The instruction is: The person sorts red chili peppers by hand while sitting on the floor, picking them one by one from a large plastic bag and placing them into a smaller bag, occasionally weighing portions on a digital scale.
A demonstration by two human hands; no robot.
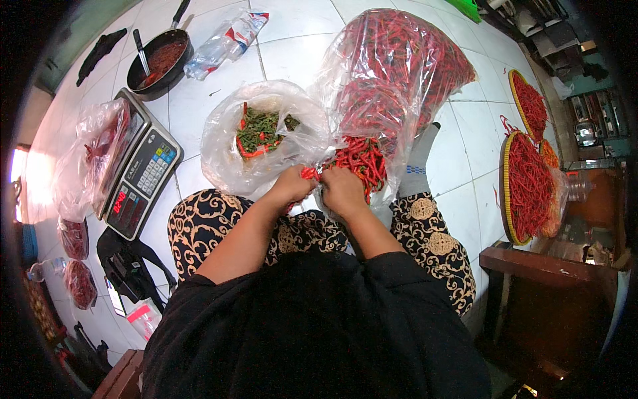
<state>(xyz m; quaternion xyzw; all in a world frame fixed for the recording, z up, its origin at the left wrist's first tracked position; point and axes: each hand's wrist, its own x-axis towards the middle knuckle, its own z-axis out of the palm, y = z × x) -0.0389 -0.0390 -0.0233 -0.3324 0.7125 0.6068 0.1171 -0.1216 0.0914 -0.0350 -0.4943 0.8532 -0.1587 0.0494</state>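
Observation:
My left hand (294, 185) is closed around a few red chili peppers (310, 173), whose ends stick out between the two hands. Close beside it, my right hand (343, 190) has its fingers bent at the edge of an open plastic bag; what its fingertips hold is hidden. Glossy red chilies (363, 162) fill the mouth of that bag, just beyond my right hand. A second clear bag (219, 144), rolled open, lies beyond my left hand with green chili stems (259, 130) and some red pieces inside.
A large clear bag of red chilies (398, 60) lies ahead. On the left are a digital scale (144, 174) bearing a plastic bag (75, 159), a black pan (167, 75) with red paste, and a black strap bag (127, 264). Round trays of chilies (528, 189) stand right, near a wooden chair (553, 272).

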